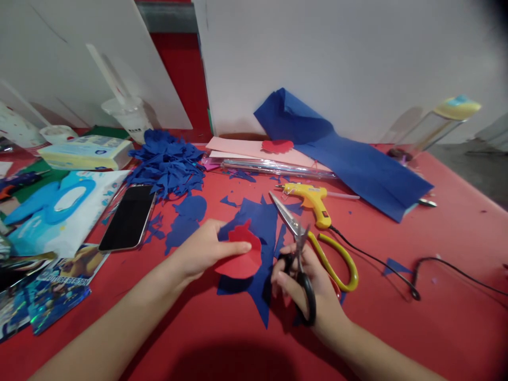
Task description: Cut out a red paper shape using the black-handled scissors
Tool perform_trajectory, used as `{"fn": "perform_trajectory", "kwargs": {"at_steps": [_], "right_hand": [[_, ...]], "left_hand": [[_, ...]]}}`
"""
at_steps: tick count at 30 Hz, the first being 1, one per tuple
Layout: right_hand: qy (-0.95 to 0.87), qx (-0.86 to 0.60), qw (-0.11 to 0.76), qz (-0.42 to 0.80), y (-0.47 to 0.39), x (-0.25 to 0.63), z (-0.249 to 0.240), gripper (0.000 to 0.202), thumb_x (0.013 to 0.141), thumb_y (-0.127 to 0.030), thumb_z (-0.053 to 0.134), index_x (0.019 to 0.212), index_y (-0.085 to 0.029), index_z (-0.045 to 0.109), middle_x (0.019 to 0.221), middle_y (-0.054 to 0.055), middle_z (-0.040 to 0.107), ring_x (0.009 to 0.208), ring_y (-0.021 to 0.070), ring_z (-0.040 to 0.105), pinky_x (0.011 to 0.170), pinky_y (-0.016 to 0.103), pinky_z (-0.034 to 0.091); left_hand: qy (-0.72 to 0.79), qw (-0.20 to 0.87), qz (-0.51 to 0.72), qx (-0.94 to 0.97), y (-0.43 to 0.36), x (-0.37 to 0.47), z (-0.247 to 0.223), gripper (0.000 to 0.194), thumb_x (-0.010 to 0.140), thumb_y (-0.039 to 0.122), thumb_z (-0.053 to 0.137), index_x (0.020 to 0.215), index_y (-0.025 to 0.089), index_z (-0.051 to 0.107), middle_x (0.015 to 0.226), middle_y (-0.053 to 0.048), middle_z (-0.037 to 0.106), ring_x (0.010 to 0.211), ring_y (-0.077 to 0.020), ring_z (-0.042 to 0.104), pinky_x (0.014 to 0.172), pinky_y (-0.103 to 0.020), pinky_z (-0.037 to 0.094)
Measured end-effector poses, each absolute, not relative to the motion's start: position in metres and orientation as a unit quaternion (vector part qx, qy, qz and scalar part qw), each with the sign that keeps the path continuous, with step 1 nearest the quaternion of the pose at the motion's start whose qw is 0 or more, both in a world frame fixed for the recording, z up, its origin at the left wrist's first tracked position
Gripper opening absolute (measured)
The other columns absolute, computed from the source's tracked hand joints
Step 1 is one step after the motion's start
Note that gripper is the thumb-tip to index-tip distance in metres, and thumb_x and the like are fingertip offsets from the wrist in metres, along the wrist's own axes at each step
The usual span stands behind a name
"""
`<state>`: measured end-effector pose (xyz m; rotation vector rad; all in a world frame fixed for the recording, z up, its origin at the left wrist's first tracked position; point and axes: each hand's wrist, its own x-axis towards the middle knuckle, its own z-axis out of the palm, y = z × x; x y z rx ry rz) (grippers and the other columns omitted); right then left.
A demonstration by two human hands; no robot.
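Between the thumb and fingers of my left hand (206, 247) is a red paper cutout (243, 263), rounded, with a jagged top edge. Blue paper (260, 222) with cut edges lies on the table below it and partly behind it. My right hand (309, 286) has its fingers in the handles of black-handled scissors (305, 288), whose blades point up and away from me. The blades are apart from the red cutout. Just beyond that hand lie larger scissors with yellow handles (349, 270).
A yellow glue gun (315, 201) trails a black cord (369, 260) to the right. A heap of blue paper scraps (166, 164), a phone (129, 217) and a tissue pack (85, 152) are on the left. A long blue sheet (357, 164) leans against the white board (357, 63).
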<state>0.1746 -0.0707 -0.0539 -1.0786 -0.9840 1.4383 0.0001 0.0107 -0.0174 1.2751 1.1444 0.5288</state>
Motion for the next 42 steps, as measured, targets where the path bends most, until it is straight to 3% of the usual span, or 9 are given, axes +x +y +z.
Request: {"fn": "perform_trajectory", "kwargs": {"at_steps": [5, 12, 19, 23, 26, 28, 34, 38, 42], "right_hand": [[-0.394, -0.505, 0.569, 0.517, -0.067, 0.178, -0.052, 0.033, 0.071, -0.027, 0.067, 0.09, -0.026, 0.041, 0.076, -0.003, 0.059, 0.059, 0.0104, 0.053, 0.056, 0.025, 0.045], [-0.446, -0.531, 0.491, 0.527, -0.075, 0.176, -0.061, 0.032, 0.068, -0.025, 0.07, 0.082, -0.023, 0.042, 0.058, -0.008, 0.045, 0.048, 0.0085, 0.043, 0.045, 0.021, 0.036], [-0.418, -0.561, 0.503, 0.508, -0.074, 0.175, -0.06, 0.033, 0.068, -0.026, 0.07, 0.081, -0.024, 0.04, 0.056, -0.008, 0.046, 0.045, 0.0096, 0.044, 0.043, 0.022, 0.035], [-0.392, -0.563, 0.536, 0.492, -0.069, 0.178, -0.055, 0.028, 0.069, -0.024, 0.069, 0.081, -0.024, 0.043, 0.06, -0.006, 0.051, 0.052, 0.0121, 0.051, 0.051, 0.025, 0.042], [-0.348, -0.555, 0.578, 0.487, -0.065, 0.179, -0.051, 0.027, 0.068, -0.024, 0.069, 0.081, -0.024, 0.045, 0.068, -0.004, 0.057, 0.061, 0.0143, 0.056, 0.059, 0.028, 0.047], [-0.318, -0.549, 0.592, 0.497, -0.063, 0.179, -0.05, 0.028, 0.068, -0.024, 0.069, 0.081, -0.024, 0.045, 0.07, -0.004, 0.059, 0.06, 0.0139, 0.057, 0.058, 0.028, 0.048], [-0.293, -0.537, 0.603, 0.511, -0.064, 0.177, -0.05, 0.03, 0.067, -0.023, 0.07, 0.085, -0.025, 0.046, 0.07, -0.005, 0.059, 0.051, 0.0105, 0.052, 0.047, 0.023, 0.045], [-0.298, -0.54, 0.594, 0.516, -0.065, 0.177, -0.048, 0.031, 0.066, -0.024, 0.071, 0.086, -0.024, 0.047, 0.068, -0.004, 0.06, 0.057, 0.013, 0.056, 0.05, 0.024, 0.047], [-0.307, -0.536, 0.592, 0.517, -0.065, 0.178, -0.048, 0.03, 0.067, -0.023, 0.07, 0.087, -0.025, 0.047, 0.068, -0.004, 0.06, 0.059, 0.0135, 0.057, 0.056, 0.027, 0.048]], "left_hand": [[0.454, 0.576, 0.115, 0.67, 0.001, 0.006, -0.015, 0.014, 0.062, 0.028, 0.069, 0.065, 0.014, 0.066, 0.062, 0.002, 0.063, 0.058, -0.0134, 0.054, 0.051, -0.02, 0.039], [0.422, 0.588, 0.129, 0.678, -0.009, 0.015, -0.014, 0.009, 0.065, 0.024, 0.064, 0.066, 0.016, 0.063, 0.063, 0.004, 0.062, 0.058, -0.0111, 0.052, 0.052, -0.019, 0.039], [0.423, 0.588, 0.111, 0.68, -0.01, 0.017, -0.019, 0.013, 0.07, 0.024, 0.059, 0.068, 0.013, 0.066, 0.065, 0.001, 0.064, 0.061, -0.0132, 0.055, 0.057, -0.021, 0.041], [0.452, 0.627, 0.148, 0.617, -0.006, 0.016, -0.024, 0.016, 0.066, 0.024, 0.064, 0.075, 0.012, 0.068, 0.076, -0.004, 0.069, 0.068, -0.0176, 0.061, 0.065, -0.026, 0.046], [0.479, 0.667, 0.197, 0.536, -0.004, 0.017, -0.027, 0.019, 0.063, 0.025, 0.069, 0.074, 0.01, 0.067, 0.068, -0.005, 0.068, 0.059, -0.0156, 0.06, 0.058, -0.026, 0.046], [0.479, 0.693, 0.234, 0.486, -0.005, 0.02, -0.03, 0.021, 0.063, 0.026, 0.071, 0.074, 0.01, 0.065, 0.066, -0.005, 0.067, 0.059, -0.0146, 0.06, 0.059, -0.025, 0.046], [0.404, 0.77, 0.317, 0.38, -0.022, 0.03, -0.042, 0.033, 0.068, 0.027, 0.069, 0.096, 0.011, 0.06, 0.089, -0.01, 0.068, 0.077, -0.0173, 0.062, 0.077, -0.031, 0.046], [0.44, 0.749, 0.32, 0.378, -0.028, 0.033, -0.045, 0.04, 0.063, 0.029, 0.073, 0.095, 0.01, 0.059, 0.098, -0.013, 0.066, 0.08, -0.0184, 0.061, 0.076, -0.032, 0.046], [0.438, 0.719, 0.297, 0.451, -0.026, 0.032, -0.042, 0.032, 0.07, 0.034, 0.067, 0.09, 0.01, 0.063, 0.094, -0.013, 0.068, 0.078, -0.0196, 0.063, 0.073, -0.03, 0.047]]}}
